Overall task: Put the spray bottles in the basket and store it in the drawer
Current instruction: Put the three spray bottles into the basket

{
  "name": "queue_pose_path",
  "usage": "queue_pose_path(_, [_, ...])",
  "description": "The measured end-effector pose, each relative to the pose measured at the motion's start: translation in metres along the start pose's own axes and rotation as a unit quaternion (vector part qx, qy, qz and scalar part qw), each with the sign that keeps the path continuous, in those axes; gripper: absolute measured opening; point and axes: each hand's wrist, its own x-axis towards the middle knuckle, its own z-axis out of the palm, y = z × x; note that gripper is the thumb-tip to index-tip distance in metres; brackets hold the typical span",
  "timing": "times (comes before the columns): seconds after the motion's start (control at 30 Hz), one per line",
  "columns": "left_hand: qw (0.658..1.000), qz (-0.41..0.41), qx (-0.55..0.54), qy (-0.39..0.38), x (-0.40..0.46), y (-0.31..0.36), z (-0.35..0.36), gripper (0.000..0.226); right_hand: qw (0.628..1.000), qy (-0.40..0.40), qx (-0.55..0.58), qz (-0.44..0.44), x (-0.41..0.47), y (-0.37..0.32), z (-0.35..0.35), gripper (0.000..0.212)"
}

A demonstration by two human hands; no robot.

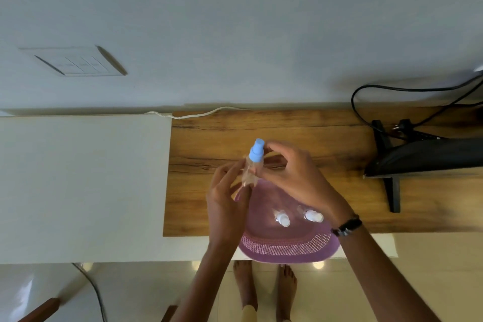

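A clear spray bottle with a blue cap (254, 157) is held upright above the far rim of the purple basket (287, 248). My left hand (227, 204) grips the bottle's clear body from the left. My right hand (295, 178) touches the bottle near its blue cap with thumb and fingers. Two clear spray bottles with white caps (282, 218) (313, 215) lie inside the basket, side by side. The basket sits at the near edge of the wooden desk (209, 144). No drawer can be made out.
A black monitor stand (392, 180) and black cables (392, 89) occupy the desk's right side. A white surface (78, 178) adjoins the desk on the left, with a white cord (198, 112) at the back. A wall switch panel (75, 61) is at upper left. Bare feet (264, 287) stand below.
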Motion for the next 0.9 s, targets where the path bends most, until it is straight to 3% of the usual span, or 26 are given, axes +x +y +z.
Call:
queue_pose_path(0.2, [0.999,-0.027,-0.007,-0.029,-0.054,-0.002,0.007,0.046,0.998,0.014,-0.042,-0.035,-0.056,0.019,0.014,0.036])
queue_pose_path(0.43, [0.982,-0.168,-0.039,-0.075,-0.090,-0.022,0.016,0.045,0.961,0.007,-0.268,-0.067,-0.085,0.043,0.041,0.022])
queue_pose_path(0.57, [0.977,-0.191,-0.038,-0.083,-0.090,-0.026,0.023,0.042,0.937,0.000,-0.339,-0.085,-0.079,0.050,0.050,0.016])
queue_pose_path(0.9, [0.972,-0.210,-0.017,-0.104,-0.081,-0.039,0.030,0.035,0.923,-0.020,-0.376,-0.082,-0.069,0.065,0.063,0.009])
